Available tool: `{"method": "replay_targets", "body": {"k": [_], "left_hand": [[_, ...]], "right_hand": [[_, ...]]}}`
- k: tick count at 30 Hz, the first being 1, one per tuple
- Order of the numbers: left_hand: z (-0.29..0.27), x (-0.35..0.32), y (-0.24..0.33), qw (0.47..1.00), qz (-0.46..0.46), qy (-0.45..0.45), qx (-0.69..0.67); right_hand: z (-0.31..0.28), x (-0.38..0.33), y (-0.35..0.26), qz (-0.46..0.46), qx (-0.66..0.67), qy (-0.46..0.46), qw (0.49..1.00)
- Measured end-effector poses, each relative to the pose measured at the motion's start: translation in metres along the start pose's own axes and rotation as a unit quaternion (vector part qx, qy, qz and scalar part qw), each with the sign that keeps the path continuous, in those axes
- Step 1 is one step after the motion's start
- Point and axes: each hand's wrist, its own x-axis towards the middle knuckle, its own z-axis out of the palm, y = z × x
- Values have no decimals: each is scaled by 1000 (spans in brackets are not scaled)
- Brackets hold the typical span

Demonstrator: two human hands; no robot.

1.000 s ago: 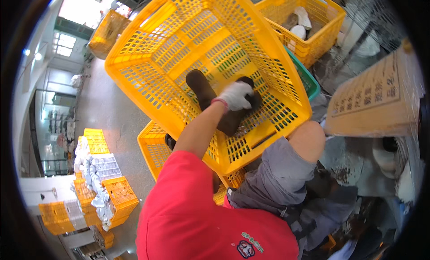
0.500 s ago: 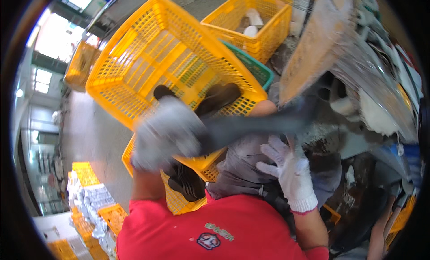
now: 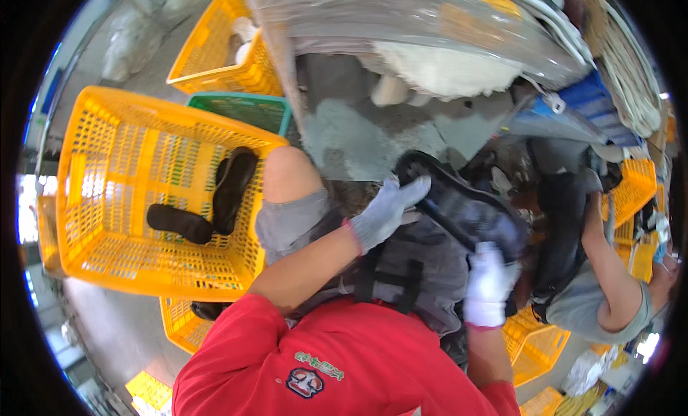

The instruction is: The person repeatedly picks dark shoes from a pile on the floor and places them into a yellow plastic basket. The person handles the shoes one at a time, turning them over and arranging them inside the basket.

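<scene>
Slanting in front of my lap is a long black shoe sole (image 3: pixel 469 208), shiny and a little blurred. My left hand (image 3: pixel 390 212), in a white knit glove, grips its far left end with the thumb over the face. My right hand (image 3: pixel 491 287), gloved the same way, is at the sole's near right end. Motion blur smears its fingers, so their closure and any contact are unclear. To my left, a tilted yellow perforated crate (image 3: pixel 161 273) leans by my knee. Inside it are a black sole (image 3: pixel 180 223) and further dark soles (image 3: pixel 235 190), partly overlapping.
Behind the crate stand a green crate (image 3: pixel 240 111) and another yellow crate (image 3: pixel 215 72) with white pieces. Plastic-wrapped material (image 3: pixel 401 22) overhangs ahead. At right sits another person (image 3: pixel 602 294) near a yellow crate (image 3: pixel 634 190). A lower yellow crate (image 3: pixel 183 326) holds dark pieces.
My view has turned right. My left hand has brought the sole from beside the tilted crate to in front of my lap. My right hand, earlier open, is now at the sole's near end.
</scene>
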Motion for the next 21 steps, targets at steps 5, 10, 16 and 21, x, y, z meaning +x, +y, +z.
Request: {"method": "replay_targets", "body": {"k": [5, 10, 16, 21], "left_hand": [[67, 73, -5, 969, 74, -67, -227], [64, 120, 53, 919, 8, -223, -326], [-31, 101, 114, 744, 73, 251, 615], [-14, 65, 80, 928, 69, 21, 366]], "right_hand": [[30, -26, -4, -92, -52, 18, 994], [95, 70, -30, -197, -79, -79, 974], [157, 178, 12, -96, -133, -133, 977], [147, 182, -19, -165, -246, -184, 937]]}}
